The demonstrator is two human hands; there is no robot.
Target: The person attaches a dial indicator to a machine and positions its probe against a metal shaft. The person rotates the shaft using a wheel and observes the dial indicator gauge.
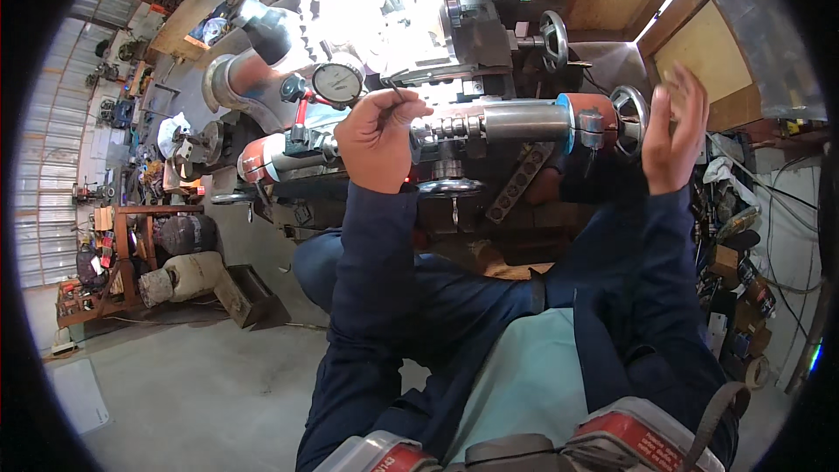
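My left hand (377,142) is raised in front of the machine, its fingers pinched on a thin, dark, bent rod (398,86) that looks like a hex key. Just left of that hand stands a round white-faced dial gauge (337,83), close to a red-armed holder (301,112). Behind and right of the hand runs a shiny metal shaft (526,121) with ridged sections, ending in an orange-red housing (587,114). My right hand (676,133) is lifted with fingers stretched out, beside the metal handwheel (630,121); nothing shows in it.
A second handwheel (554,40) sits farther back, and another (450,186) lies below the shaft. A power strip (519,183) hangs beneath the machine. A bright lamp glares at the top. On the left are a wooden stand (131,210) and an open metal box (249,295) on the floor.
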